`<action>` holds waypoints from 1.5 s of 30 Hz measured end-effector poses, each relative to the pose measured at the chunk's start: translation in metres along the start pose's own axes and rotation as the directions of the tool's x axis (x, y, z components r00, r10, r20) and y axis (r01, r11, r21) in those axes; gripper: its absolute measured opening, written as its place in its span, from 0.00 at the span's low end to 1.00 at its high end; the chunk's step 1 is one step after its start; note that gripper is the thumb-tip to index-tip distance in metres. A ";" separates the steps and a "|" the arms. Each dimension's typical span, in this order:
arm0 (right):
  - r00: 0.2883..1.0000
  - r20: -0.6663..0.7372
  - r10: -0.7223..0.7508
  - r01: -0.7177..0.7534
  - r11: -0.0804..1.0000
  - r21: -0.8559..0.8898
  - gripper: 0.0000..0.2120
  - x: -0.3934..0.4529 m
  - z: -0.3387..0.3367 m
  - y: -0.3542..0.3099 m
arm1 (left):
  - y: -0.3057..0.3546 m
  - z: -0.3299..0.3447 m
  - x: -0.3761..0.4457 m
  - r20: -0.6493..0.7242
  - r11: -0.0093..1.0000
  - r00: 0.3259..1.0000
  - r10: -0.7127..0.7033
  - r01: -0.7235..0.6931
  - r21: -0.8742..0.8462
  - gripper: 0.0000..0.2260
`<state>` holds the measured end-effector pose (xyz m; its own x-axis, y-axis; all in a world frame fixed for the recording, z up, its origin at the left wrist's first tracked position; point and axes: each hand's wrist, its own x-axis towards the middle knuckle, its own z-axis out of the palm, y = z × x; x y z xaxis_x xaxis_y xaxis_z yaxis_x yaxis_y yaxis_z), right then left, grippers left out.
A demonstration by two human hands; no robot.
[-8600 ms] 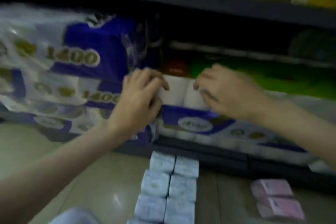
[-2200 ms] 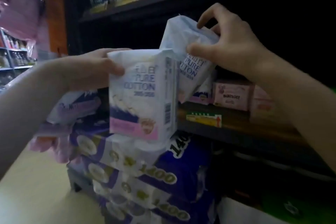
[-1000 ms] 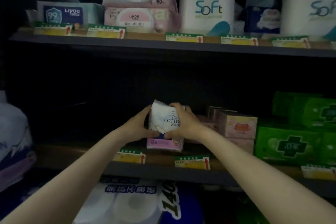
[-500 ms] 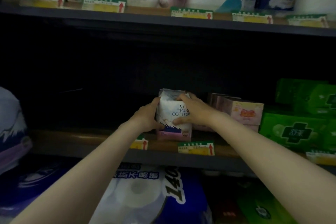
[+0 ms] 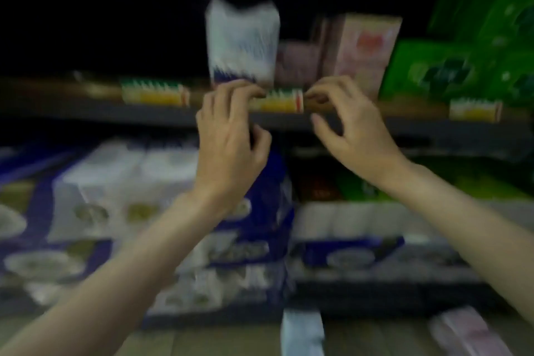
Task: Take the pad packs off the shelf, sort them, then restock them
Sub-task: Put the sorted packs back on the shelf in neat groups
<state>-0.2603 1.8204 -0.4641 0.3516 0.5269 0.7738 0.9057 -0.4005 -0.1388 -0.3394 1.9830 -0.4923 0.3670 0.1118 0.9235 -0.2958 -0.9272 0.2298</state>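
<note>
Nothing is held by either hand. The left hand [image 5: 228, 139] is raised in front of the shelf [image 5: 86, 113] edge with its fingers loosely bent; the fingertips [image 5: 248, 89] lie at the foot of the white pad pack [image 5: 242, 43], though through the motion blur it cannot be told whether they touch it. The right hand [image 5: 351, 127] is lifted beside it, fingers curled and spread, the thumb held apart from them, and nothing is enclosed in it. Between the two hands a yellow price tag [image 5: 278, 101] is seen on the shelf edge, just clear of both.

The white pad pack is stood upright on the shelf, directly above the left hand, with a blue band across its lower part. Just right of the pack, pink boxes [image 5: 364, 49] are stacked on the same shelf, and beyond those, green packs [image 5: 462, 66] are ranged towards the right end. Two more price tags are fixed along the shelf edge, one left [image 5: 154, 94] of the pack and one far right [image 5: 475, 109].

Below the shelf, large blue-and-white tissue roll bundles [image 5: 115, 196] are piled, partly hidden behind both forearms. On the floor, well below the shelf, a pale pack [image 5: 302, 332] is laid under the right forearm, and pink packs [image 5: 468, 332] are seen further right.
</note>
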 end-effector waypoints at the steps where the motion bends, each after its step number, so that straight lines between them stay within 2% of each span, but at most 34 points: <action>1: 1.000 0.006 0.025 -0.025 0.999 0.040 0.10 -0.034 0.003 0.006 | 0.010 0.007 -0.026 0.079 0.998 0.996 0.050 -0.048 -0.029 0.16; 3: 0.985 0.124 0.117 -0.127 0.988 0.082 0.08 -0.105 0.018 0.020 | 0.026 0.024 -0.085 0.257 0.989 0.956 0.141 -0.124 -0.082 0.15; 5: 0.901 0.372 0.226 -0.262 0.964 0.049 0.08 -0.177 0.043 0.035 | 0.034 0.042 -0.152 0.466 0.983 0.866 0.181 -0.165 -0.077 0.14; 7: 0.727 0.628 0.279 -0.316 0.947 -0.056 0.12 -0.239 0.068 0.048 | 0.034 0.058 -0.218 0.664 0.987 0.736 0.132 -0.156 -0.023 0.15; 9: 0.505 0.815 0.284 -0.259 0.951 -0.170 0.18 -0.286 0.088 0.054 | 0.032 0.070 -0.279 0.800 0.995 0.600 0.019 -0.088 0.042 0.17; 11: 0.314 0.920 0.236 -0.153 0.969 -0.196 0.21 -0.319 0.105 0.054 | 0.032 0.075 -0.322 0.889 0.995 0.449 -0.093 0.020 0.094 0.18; 12: 0.255 0.943 0.213 -0.127 0.974 -0.186 0.22 -0.331 0.113 0.052 | 0.034 0.075 -0.338 0.925 0.989 0.350 -0.147 0.069 0.132 0.17; 14: 0.199 0.956 0.213 -0.125 0.974 -0.191 0.22 -0.351 0.131 0.053 | 0.039 0.074 -0.363 0.963 0.969 0.134 -0.234 0.115 0.219 0.18; 16: 0.170 0.951 0.259 -0.187 0.956 -0.227 0.22 -0.367 0.148 0.055 | 0.041 0.075 -0.391 0.970 0.968 -0.026 -0.242 0.056 0.243 0.23; 17: 0.170 0.945 0.280 -0.223 0.945 -0.240 0.23 -0.375 0.155 0.056 | 0.043 0.077 -0.399 0.969 0.971 -0.081 -0.233 0.037 0.237 0.25; 19: 0.180 0.933 0.312 -0.275 0.927 -0.257 0.24 -0.386 0.168 0.061 | 0.045 0.082 -0.412 0.967 0.978 -0.145 -0.208 0.003 0.210 0.27; 21: 0.176 0.926 0.333 -0.310 0.912 -0.269 0.27 -0.392 0.178 0.066 | 0.048 0.090 -0.421 0.963 0.979 -0.179 -0.200 0.006 0.205 0.27; 26: 0.175 0.927 0.331 -0.329 0.907 -0.262 0.36 -0.397 0.208 0.072 | 0.054 0.108 -0.430 0.961 0.976 -0.179 -0.210 0.022 0.217 0.28; 28: 0.206 0.914 0.350 -0.328 0.905 -0.272 0.35 -0.399 0.216 0.072 | 0.056 0.113 -0.433 0.950 0.974 -0.216 -0.225 -0.048 0.220 0.31; 30: 0.252 0.902 0.352 -0.356 0.900 -0.252 0.29 -0.397 0.221 0.074 | 0.058 0.115 -0.436 0.932 0.967 -0.266 -0.247 -0.123 0.222 0.32; 31: 0.263 0.900 0.349 -0.361 0.900 -0.244 0.27 -0.396 0.223 0.076 | 0.058 0.117 -0.436 0.930 0.965 -0.270 -0.250 -0.144 0.217 0.31; 33: 0.280 0.890 0.360 -0.342 0.903 -0.258 0.26 -0.395 0.227 0.077 | 0.057 0.119 -0.438 0.946 0.965 -0.235 -0.222 -0.190 0.179 0.29; 36: 0.311 0.871 0.379 -0.326 0.904 -0.277 0.24 -0.395 0.230 0.077 | 0.048 0.115 -0.430 0.988 0.951 -0.088 -0.128 -0.293 0.097 0.25; 38: 0.307 0.878 0.367 -0.309 0.911 -0.272 0.20 -0.394 0.232 0.077 | 0.039 0.109 -0.430 0.996 0.959 0.001 -0.091 -0.270 0.088 0.26; 39: 0.305 0.882 0.360 -0.289 0.917 -0.274 0.19 -0.392 0.232 0.076 | 0.036 0.107 -0.430 0.994 0.957 -0.001 -0.111 -0.269 0.107 0.27; 41: 0.310 0.881 0.358 -0.221 0.928 -0.300 0.20 -0.391 0.233 0.075 | 0.035 0.106 -0.424 0.989 0.937 -0.074 -0.126 -0.337 0.094 0.30; 43: 0.319 0.870 0.376 -0.142 0.926 -0.349 0.23 -0.391 0.232 0.073 | 0.033 0.107 -0.435 0.985 0.929 -0.107 -0.139 -0.357 0.092 0.35; 44: 0.325 0.861 0.392 -0.115 0.920 -0.375 0.24 -0.391 0.232 0.072 | 0.031 0.108 -0.439 0.982 0.937 -0.093 -0.165 -0.325 0.126 0.40; 45: 0.333 0.850 0.407 -0.098 0.912 -0.398 0.24 -0.392 0.232 0.072 | 0.032 0.110 -0.438 0.971 0.948 -0.114 -0.208 -0.267 0.172 0.45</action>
<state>-0.2781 1.7592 -0.9210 0.6875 0.6498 -0.3242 0.6971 -0.7156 0.0438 -0.4126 1.8654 -0.9230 0.8765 -0.1667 -0.4516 -0.2268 -0.9705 -0.0819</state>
